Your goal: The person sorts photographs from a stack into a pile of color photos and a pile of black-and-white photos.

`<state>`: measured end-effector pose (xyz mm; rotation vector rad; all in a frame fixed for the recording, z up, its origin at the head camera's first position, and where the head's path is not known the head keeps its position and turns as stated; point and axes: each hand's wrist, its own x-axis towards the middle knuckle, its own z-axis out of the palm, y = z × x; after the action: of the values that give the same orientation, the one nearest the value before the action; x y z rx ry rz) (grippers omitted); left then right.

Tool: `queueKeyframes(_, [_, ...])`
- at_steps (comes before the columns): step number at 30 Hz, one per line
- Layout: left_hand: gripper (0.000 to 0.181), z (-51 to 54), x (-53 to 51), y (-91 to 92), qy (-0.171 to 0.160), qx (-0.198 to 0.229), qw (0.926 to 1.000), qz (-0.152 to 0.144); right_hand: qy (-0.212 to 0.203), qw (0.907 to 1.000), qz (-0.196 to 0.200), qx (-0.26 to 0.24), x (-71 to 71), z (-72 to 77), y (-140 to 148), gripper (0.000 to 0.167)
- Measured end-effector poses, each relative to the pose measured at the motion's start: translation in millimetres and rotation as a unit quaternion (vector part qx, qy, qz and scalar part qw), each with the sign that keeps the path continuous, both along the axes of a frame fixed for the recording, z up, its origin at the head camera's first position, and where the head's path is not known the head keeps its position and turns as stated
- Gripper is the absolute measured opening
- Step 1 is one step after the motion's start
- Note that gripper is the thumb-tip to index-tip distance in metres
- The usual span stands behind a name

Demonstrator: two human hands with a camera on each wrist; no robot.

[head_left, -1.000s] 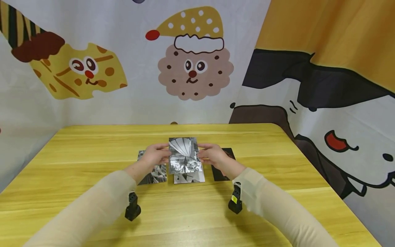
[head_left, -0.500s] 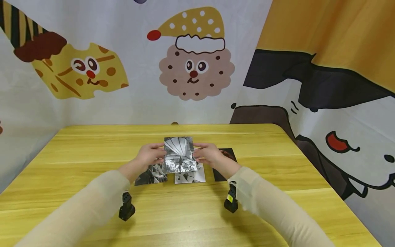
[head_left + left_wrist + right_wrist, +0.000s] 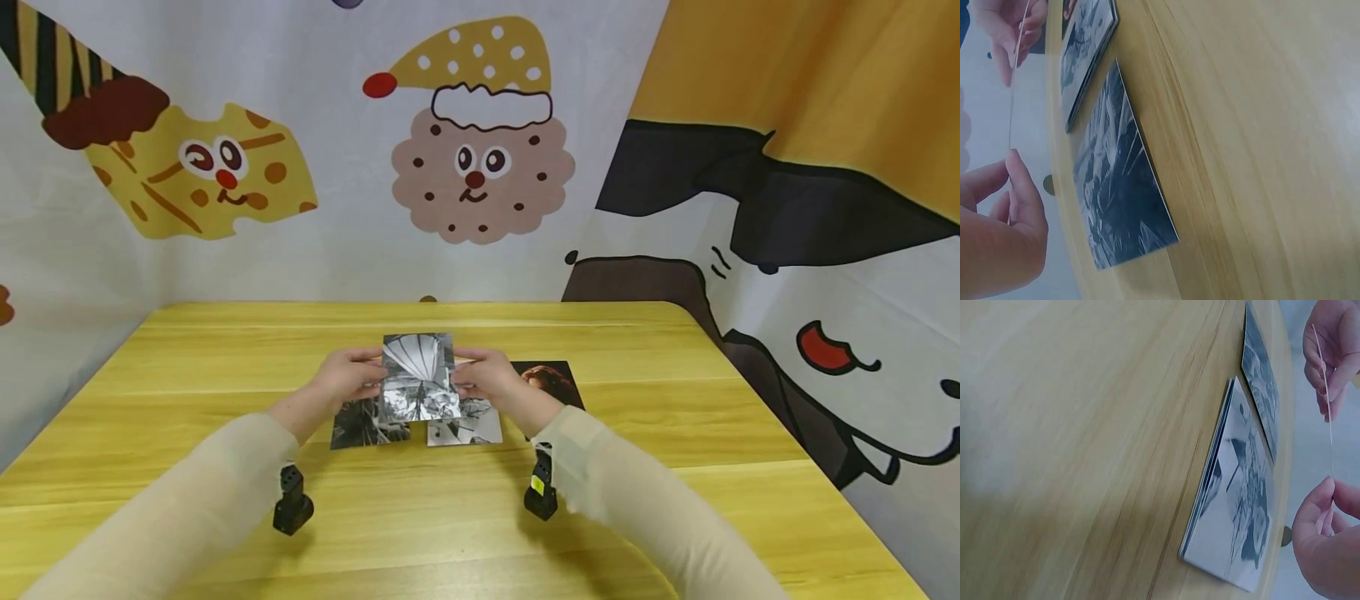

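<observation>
- The left hand (image 3: 341,383) and the right hand (image 3: 487,379) are pinching one photo (image 3: 420,379) by its two sides — thumbs and fingers closing narrow on its edges
- That photo is hanging over the table (image 3: 420,533), near the flat photo (image 3: 367,429) and the little pile (image 3: 472,427), touching neither
- Its front is facing the person, its long side running up and down in the head view, top pointing toward the curtain (image 3: 337,267)
- This is looking like the holding-up step; the next move seems to be needing both hands moving together, without bending it
</observation>
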<state>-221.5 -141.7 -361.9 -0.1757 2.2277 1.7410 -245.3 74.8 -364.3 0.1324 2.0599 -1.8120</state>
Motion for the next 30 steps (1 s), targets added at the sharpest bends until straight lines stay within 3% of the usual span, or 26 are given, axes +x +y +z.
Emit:
queueKeyframes(9, [0.055,1.4,-0.4,-13.2,-0.013,-0.014,0.9997,0.012,0.003,0.9999,-0.012,0.001,2.0,-1.3,-19.2,0.054])
queueKeyframes(17, [0.055,-3.6,-2.2,-24.0,-0.026,-0.021,0.9994,0.012,-0.001,0.9999,-0.011,-0.003,0.8,-4.0,-31.8,0.049])
queueKeyframes(30, [0.055,-9.3,4.0,-35.5,-0.03,-0.014,0.9991,0.025,-0.011,0.9999,-0.002,-0.005,4.7,-18.5,-43.2,0.044])
